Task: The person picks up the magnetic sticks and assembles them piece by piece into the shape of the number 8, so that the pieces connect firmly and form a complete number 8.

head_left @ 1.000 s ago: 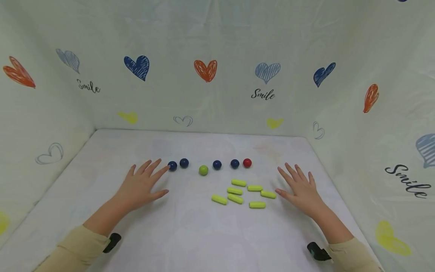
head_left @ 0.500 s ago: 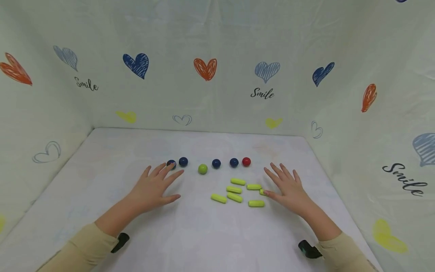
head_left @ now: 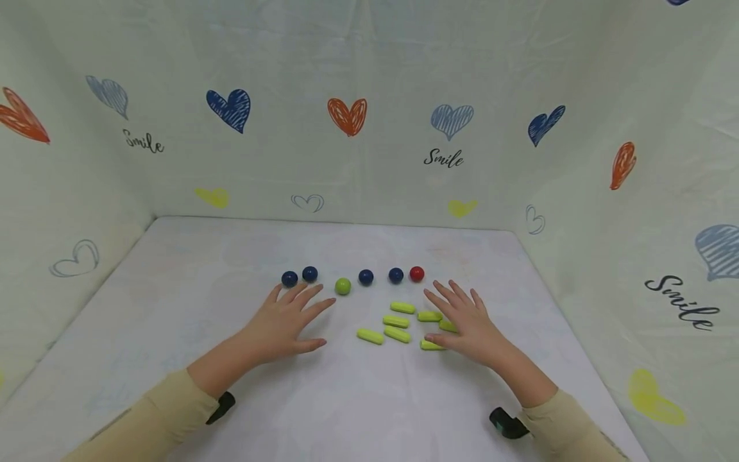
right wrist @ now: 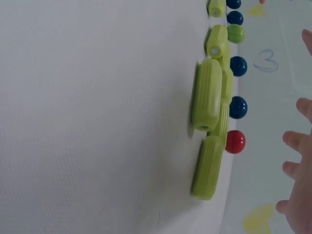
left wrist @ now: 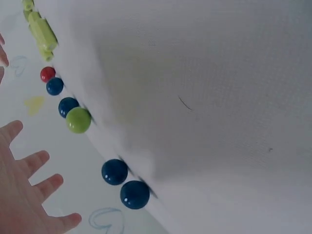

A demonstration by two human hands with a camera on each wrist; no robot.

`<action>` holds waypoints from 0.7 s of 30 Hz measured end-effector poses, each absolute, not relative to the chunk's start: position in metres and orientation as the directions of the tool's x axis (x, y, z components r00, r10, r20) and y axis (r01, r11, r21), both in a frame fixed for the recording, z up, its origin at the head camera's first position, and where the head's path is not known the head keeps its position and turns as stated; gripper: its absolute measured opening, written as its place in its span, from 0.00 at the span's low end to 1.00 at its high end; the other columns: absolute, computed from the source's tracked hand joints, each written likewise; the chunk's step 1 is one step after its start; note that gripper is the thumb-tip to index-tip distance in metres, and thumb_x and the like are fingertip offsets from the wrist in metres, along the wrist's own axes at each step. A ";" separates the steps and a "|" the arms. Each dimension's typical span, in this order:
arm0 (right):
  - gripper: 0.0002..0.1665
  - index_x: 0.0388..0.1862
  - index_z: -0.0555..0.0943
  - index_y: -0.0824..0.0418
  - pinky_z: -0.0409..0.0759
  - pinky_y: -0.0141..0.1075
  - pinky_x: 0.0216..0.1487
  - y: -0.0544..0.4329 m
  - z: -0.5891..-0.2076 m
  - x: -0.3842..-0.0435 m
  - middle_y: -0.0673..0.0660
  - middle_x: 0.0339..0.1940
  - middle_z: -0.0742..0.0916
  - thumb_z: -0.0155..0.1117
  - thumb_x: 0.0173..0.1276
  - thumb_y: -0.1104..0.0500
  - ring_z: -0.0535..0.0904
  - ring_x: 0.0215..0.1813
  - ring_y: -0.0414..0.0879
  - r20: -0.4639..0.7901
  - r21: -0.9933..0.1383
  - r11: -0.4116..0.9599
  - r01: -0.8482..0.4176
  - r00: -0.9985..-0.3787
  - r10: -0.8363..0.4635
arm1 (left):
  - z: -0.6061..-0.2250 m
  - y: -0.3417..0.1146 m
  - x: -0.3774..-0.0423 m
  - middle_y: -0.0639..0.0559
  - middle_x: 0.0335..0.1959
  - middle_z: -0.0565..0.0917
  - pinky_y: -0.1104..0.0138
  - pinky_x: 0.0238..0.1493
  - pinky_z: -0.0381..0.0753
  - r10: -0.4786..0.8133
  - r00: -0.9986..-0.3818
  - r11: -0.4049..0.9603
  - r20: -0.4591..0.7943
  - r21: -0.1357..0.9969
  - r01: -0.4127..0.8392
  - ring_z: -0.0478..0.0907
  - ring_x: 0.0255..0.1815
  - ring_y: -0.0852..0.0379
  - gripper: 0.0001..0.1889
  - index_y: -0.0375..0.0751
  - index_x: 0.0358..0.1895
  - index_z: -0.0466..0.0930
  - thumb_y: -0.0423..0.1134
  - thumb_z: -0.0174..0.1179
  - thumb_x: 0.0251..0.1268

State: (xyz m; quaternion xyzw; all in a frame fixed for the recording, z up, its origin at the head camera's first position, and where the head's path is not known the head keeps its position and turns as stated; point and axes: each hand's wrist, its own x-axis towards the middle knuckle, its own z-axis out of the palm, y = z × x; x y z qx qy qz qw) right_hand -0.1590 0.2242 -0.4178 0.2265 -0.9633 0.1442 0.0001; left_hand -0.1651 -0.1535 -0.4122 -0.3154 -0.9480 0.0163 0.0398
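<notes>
With fingers spread, my left hand (head_left: 283, 327) hovers low over the table; its fingertips overlap the near edges of two blue balls (head_left: 310, 274) in the head view. A green ball (head_left: 343, 286) lies just beyond its index finger. My right hand (head_left: 470, 330), likewise spread and holding nothing, hangs above the right end of a group of yellow-green ribbed sticks (head_left: 396, 334). Its thumb partly covers one stick (head_left: 432, 345). Further back lie two more blue balls (head_left: 366, 277) and a red ball (head_left: 417, 274). The right wrist view shows the sticks (right wrist: 207, 95) close up.
A white cloth covers the table (head_left: 346, 410). Pale walls (head_left: 381, 64) printed with hearts and "Smile" stand at the back and both sides. Black wrist cameras (head_left: 509, 423) show under the beige sleeves (head_left: 568, 423).
Both hands have moved inward, the left to the right and the right to the left over the sticks. The balls and sticks stay where they were; the head view has shifted slightly.
</notes>
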 end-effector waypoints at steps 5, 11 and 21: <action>0.50 0.77 0.61 0.51 0.35 0.65 0.68 0.216 -0.421 -0.161 0.55 0.78 0.59 0.68 0.60 0.36 0.44 0.78 0.59 0.065 -0.288 0.836 -0.467 -0.881 -0.469 | -0.413 -0.142 -0.167 0.46 0.73 0.64 0.35 0.64 0.55 0.626 -0.778 0.779 0.044 -0.063 0.623 0.59 0.71 0.40 0.39 0.57 0.73 0.64 0.68 0.57 0.60; 0.50 0.77 0.61 0.50 0.39 0.66 0.68 0.208 -0.425 -0.163 0.55 0.78 0.61 0.67 0.60 0.35 0.46 0.78 0.59 0.073 -0.288 0.814 -0.505 -0.859 -0.507 | -0.419 -0.130 -0.169 0.48 0.73 0.64 0.35 0.64 0.55 0.656 -0.755 0.753 -0.009 -0.051 0.656 0.60 0.71 0.41 0.39 0.59 0.73 0.63 0.69 0.56 0.60; 0.51 0.76 0.62 0.47 0.42 0.64 0.69 0.198 -0.427 -0.167 0.54 0.76 0.64 0.68 0.57 0.33 0.48 0.78 0.57 0.038 -0.296 0.796 -0.528 -0.839 -0.542 | -0.425 -0.116 -0.175 0.50 0.72 0.65 0.39 0.65 0.57 0.668 -0.743 0.742 -0.037 -0.044 0.669 0.61 0.70 0.45 0.38 0.60 0.72 0.64 0.70 0.56 0.60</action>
